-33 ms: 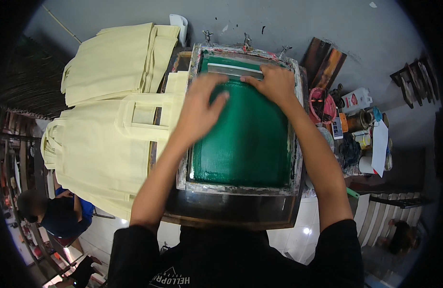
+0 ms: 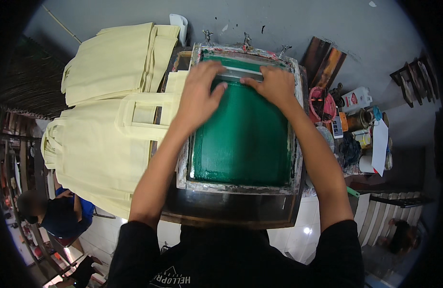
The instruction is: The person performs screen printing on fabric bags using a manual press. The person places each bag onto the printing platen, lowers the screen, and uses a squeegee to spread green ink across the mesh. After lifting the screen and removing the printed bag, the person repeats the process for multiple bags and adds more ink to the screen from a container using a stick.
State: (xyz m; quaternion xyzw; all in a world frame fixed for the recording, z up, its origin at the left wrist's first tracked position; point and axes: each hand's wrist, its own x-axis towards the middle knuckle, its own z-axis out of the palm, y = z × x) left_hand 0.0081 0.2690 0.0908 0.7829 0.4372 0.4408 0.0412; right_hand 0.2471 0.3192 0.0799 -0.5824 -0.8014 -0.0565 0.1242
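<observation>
A printing screen [image 2: 240, 139] covered in wet green ink lies in front of me, inside a paint-stained frame [image 2: 240, 189]. Across its far end rests a long pale squeegee [image 2: 241, 73]. My right hand [image 2: 278, 86] grips the squeegee's right end, thumb on the near side. At the left end, my left hand [image 2: 201, 91] has its fingers bent over the squeegee and its thumb on the near side; it is slightly blurred. Beneath the frame, a dark glossy board [image 2: 231, 206] juts out toward me.
Cream fabric bags [image 2: 99, 151] lie left of the screen, with a folded stack [image 2: 111, 62] behind. Metal clamps [image 2: 247, 41] line the far edge. On the right stand a pink bowl [image 2: 321, 105], a white jug [image 2: 358, 98] and several cans. One person [image 2: 63, 211] sits at lower left.
My left hand has moved slightly up and closed over the squeegee's left end, which showed uncovered before. The squeegee looks slightly tilted or shifted; my right hand has kept its grip.
</observation>
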